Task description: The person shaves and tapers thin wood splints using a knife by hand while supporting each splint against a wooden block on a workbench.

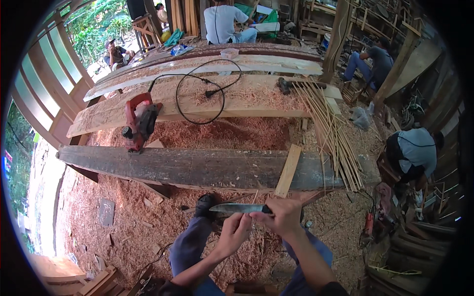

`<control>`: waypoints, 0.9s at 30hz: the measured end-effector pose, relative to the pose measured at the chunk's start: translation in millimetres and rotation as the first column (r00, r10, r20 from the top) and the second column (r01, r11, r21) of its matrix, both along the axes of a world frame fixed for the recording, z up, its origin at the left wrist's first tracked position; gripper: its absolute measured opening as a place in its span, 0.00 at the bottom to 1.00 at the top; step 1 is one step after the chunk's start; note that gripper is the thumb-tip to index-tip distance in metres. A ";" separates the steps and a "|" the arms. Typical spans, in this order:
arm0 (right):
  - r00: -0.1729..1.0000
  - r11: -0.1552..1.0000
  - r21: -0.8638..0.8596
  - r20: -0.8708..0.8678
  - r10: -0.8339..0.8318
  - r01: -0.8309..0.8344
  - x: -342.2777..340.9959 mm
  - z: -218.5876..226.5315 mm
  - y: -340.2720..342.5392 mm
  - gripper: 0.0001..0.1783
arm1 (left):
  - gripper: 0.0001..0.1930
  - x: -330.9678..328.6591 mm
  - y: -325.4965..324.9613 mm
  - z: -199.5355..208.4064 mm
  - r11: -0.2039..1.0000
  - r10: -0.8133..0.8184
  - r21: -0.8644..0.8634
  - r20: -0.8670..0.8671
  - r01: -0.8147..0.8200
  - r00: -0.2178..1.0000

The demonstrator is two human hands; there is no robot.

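My right hand point(285, 216) is closed round the dark handle of a knife point(237, 208). Its broad blade points left, held level over my lap, just short of the bench. Under the blade, my left hand point(234, 235) is closed in a pinch, its fingertips close to my right thumb. A thin pale sliver point(255, 197) stands up just beyond the blade; whether my left fingers hold it I cannot make out. Long thin wooden sticks point(340, 153) lie in a loose bundle across the right end of the dark plank bench point(222, 167).
A red power planer point(139, 121) rests at the bench's left, its black cord point(220, 109) looped over a pale plank point(256, 93). One short board point(288, 170) lies across the bench. Wood shavings point(133, 212) cover the floor. Several people sit around, one nearby at right point(414, 150).
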State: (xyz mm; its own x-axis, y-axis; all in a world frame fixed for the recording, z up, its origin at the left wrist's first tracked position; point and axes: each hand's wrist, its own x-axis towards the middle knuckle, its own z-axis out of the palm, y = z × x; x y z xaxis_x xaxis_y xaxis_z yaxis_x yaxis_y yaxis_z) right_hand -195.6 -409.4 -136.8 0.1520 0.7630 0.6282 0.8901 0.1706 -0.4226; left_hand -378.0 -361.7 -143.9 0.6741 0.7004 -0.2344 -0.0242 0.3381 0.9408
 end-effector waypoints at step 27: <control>0.999 0.993 -0.116 0.039 0.007 -0.002 12.6 2.7 -2.0 0.39 | 0.12 2.1 1.4 -6.2 0.993 -0.079 0.092 -0.004 0.079 0.997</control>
State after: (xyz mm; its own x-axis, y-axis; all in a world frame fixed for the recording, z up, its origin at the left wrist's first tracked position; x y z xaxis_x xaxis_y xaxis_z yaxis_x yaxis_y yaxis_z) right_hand -183.0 -411.4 -134.1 0.1256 0.8315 0.5412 0.9057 0.1265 -0.4045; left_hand -375.9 -360.3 -150.0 0.7280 0.6638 -0.1717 -0.0007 0.2512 0.9679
